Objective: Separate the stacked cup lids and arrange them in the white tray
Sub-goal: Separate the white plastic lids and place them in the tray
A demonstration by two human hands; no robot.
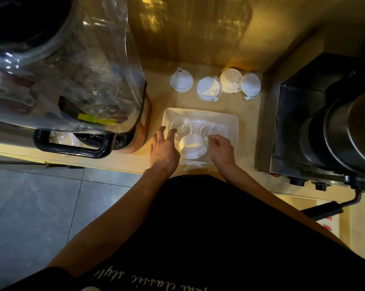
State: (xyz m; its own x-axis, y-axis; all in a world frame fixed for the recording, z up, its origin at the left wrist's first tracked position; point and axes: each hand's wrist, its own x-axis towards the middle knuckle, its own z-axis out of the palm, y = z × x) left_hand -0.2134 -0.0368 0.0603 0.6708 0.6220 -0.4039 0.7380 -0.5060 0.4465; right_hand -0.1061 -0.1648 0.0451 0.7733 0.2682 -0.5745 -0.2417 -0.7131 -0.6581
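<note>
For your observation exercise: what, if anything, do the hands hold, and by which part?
The right hand pinches the white lid at its right edge. The left hand is spread open, holding nothing.

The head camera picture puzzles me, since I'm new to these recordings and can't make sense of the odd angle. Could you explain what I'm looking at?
There is no machine here. A person wears a camera on the head, so you look down over a black shirt at two bare arms.

On the counter lies a white tray. Two clear lids rest in its far part, and a white lid stack sits nearer the person. The left hand is spread open beside the tray's left edge, fingertips near a clear lid, holding nothing. The right hand is curled by the stack and seems to pinch something small; what it is, I cannot tell.

Behind the tray stand four more white lids. A clear blender cover fills the left; a dark appliance stands right.
</note>
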